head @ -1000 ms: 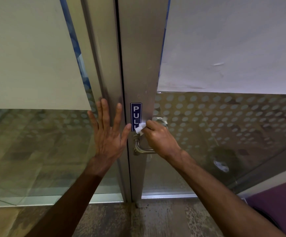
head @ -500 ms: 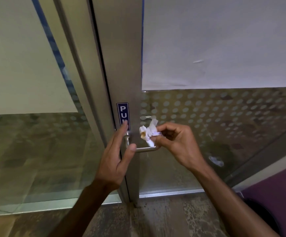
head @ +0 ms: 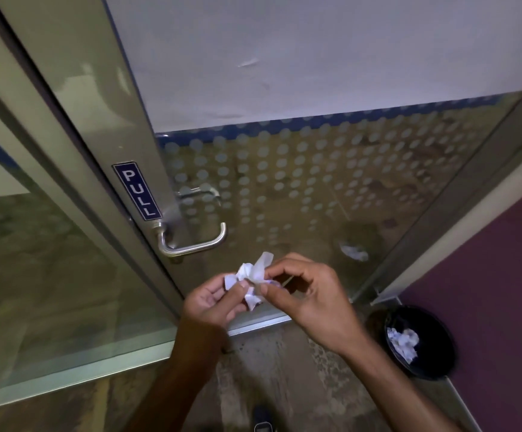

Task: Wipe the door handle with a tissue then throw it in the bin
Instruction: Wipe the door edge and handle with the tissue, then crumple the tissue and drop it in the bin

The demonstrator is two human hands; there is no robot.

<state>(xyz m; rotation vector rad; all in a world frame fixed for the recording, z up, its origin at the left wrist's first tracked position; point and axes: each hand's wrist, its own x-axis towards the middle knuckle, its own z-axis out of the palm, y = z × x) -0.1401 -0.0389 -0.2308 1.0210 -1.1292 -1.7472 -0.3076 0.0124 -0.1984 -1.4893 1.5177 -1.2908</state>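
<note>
left hand (head: 212, 302) and right hand (head: 308, 294): both pinch the crumpled white tissue (head: 251, 280) between fingertips, clear of the door | round black bin (head: 418, 341): on the floor lower right, white paper scraps inside | curved steel door handle (head: 191, 241): bare, beyond the hands | blue PULL sticker (head: 137, 191): above handle on the metal door frame (head: 75, 98)

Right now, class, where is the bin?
In the head view the black bin stands on the floor at lower right, against the purple wall, right of the right hand, with crumpled paper inside.
</note>
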